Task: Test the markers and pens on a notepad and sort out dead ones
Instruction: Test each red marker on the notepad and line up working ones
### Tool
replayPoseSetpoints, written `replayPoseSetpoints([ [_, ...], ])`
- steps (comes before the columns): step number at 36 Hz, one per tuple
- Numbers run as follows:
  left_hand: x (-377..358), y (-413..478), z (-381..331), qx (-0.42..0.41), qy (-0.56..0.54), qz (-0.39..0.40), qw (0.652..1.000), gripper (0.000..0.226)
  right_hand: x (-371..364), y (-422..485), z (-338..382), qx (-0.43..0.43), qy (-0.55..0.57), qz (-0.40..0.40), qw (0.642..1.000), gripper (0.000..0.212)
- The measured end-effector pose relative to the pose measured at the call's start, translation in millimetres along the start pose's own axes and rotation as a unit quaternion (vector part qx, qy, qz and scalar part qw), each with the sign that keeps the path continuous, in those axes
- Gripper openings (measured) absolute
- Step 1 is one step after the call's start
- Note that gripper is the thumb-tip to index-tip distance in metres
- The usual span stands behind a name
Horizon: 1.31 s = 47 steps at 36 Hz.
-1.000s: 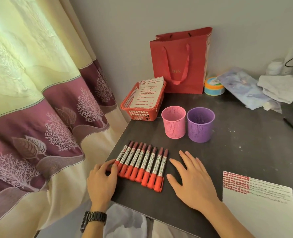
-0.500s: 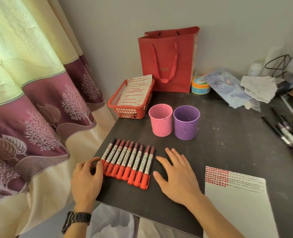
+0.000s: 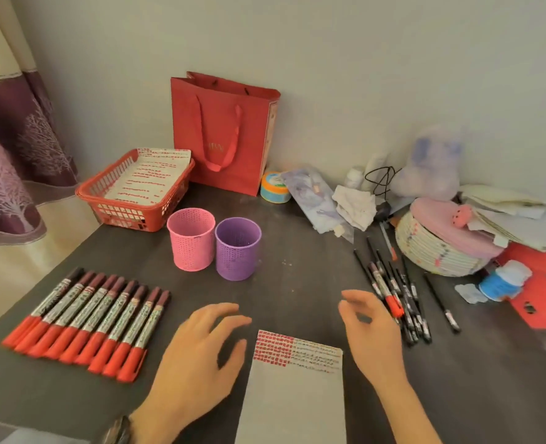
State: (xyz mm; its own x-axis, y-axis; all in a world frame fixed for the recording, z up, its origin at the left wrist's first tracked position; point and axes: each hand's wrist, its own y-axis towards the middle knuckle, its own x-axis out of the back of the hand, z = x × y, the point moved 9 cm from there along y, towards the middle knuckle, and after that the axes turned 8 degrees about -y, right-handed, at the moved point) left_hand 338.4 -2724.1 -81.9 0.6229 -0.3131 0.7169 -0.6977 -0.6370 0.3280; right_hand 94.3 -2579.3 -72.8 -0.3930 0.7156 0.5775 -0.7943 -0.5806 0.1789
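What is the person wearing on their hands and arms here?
Nothing on the left hand or right hand: no gloves, no visible rings, and no sleeves on the forearms. A dark wristwatch sits on the left wrist, partly cut off by the frame edge.

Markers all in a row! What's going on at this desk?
A person is testing pens. The red markers lie side by side at the left of the desk, and neither hand touches them. The left hand hovers open beside the notepad, which has test marks across its top. The right hand, fingers loosely curled and holding nothing, is next to the pile of black pens.
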Motion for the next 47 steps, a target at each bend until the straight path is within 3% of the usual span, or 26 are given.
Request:
replayPoseSetpoints([
  [6, -48.9, -0.4, -0.1, 0.006, 0.013, 0.099, 0.995, 0.044, 47.6, 23.2, -39.7, -0.037, -0.196, -0.069, 0.977, 0.026],
  [13, -50.1, -0.6, 10.5, 0.037, 0.024, 0.093, 0.995, 0.055, 57.8, 38.5, -52.6, -0.069, -0.321, -0.079, 0.941, 0.040],
  [22, -57.8, 1.7, 17.5, 0.056, 0.047, 0.111, 0.991, 0.047, 58.2, 46.6, -72.3, -0.123, -0.421, -0.050, 0.897, 0.049],
  [31, -54.4, 4.7, 15.0, 0.051, 0.049, 0.096, 0.993, 0.045, 64.4, 51.5, -66.4, -0.101, -0.451, -0.059, 0.885, 0.038],
  [36, -54.9, 1.7, 15.0, 0.048, 0.053, 0.096, 0.993, 0.047, 78.2, 39.2, -81.0, -0.199, -0.322, -0.065, 0.923, 0.042],
  [40, -53.5, 1.1, 15.3, 0.050, 0.031, 0.086, 0.995, 0.054, 77.9, 11.0, -88.1, -0.250, -0.097, -0.072, 0.961, 0.044],
  [43, -53.3, 1.4, 15.8, 0.053, 0.009, 0.083, 0.995, 0.061, 66.5, -21.3, -84.4, -0.251, 0.060, -0.063, 0.964, 0.037],
  [47, -40.6, 3.9, 14.4, 0.076, -0.065, 0.052, 0.994, 0.055, 31.7, -69.9, -54.3, -0.211, 0.227, 0.023, 0.951, 0.033],
])
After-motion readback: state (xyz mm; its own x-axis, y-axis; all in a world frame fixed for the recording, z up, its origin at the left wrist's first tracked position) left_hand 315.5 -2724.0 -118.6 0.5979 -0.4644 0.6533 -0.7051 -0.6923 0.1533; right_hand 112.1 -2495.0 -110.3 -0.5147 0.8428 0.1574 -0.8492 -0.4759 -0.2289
